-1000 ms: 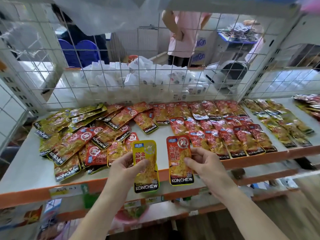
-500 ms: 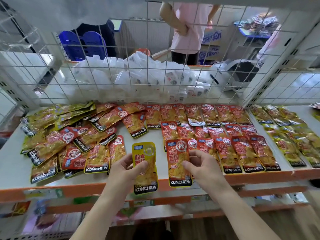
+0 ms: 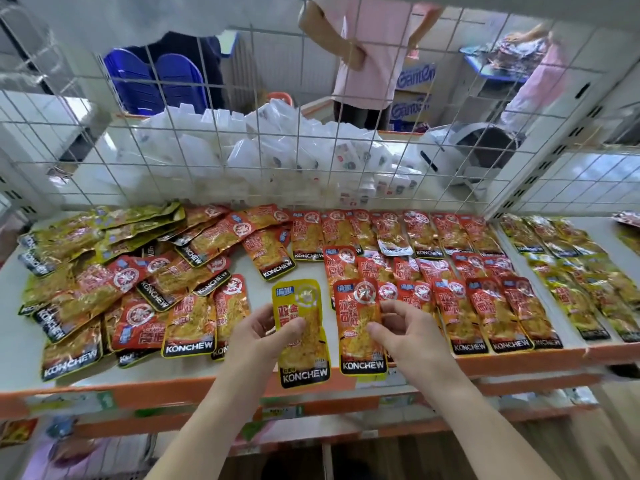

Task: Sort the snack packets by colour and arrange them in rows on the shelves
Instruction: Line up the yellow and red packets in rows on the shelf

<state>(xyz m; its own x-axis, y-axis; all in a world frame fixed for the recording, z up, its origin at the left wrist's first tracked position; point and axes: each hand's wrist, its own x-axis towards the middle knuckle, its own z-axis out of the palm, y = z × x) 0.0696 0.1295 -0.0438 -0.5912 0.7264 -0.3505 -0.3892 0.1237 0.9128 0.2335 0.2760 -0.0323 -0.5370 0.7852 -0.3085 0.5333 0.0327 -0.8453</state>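
Shelf (image 3: 17, 341): white top w/ orange front edge, packets all over it.
Left grip (image 3: 258, 336): clenched on the yellow packet (image 3: 308, 355), thumb on top about mid-pack, fingers underneath.
Yellow packet: long way pointing front-to-back, KONCHEW end toward me and sticking out past the shelf's front edge. Can't tell if it's lifted or lying flat.
Right grip (image 3: 405, 336): grasping the red packet (image 3: 356, 317) from its right side, thumb on the face, other fingers curled above.
Red packet: just beside the yellow one w/ a small gap, same orientation, bottom end also past the front edge. Its top sits at the left end of the front red row.
Red rows (image 3: 467, 289): right half of shelf, approx 3 rows, tidy, overlapping.
Mixed pile (image 3: 121, 289): left half, red + yellow jumbled at diff angles.
Next bay (image 3: 571, 282): yellow-ish packets lined up in rows.
Background: wire mesh (image 3: 242, 150), white packs (image 3: 277, 143) heaped behind it, person in pink top (image 3: 370, 57) further back.
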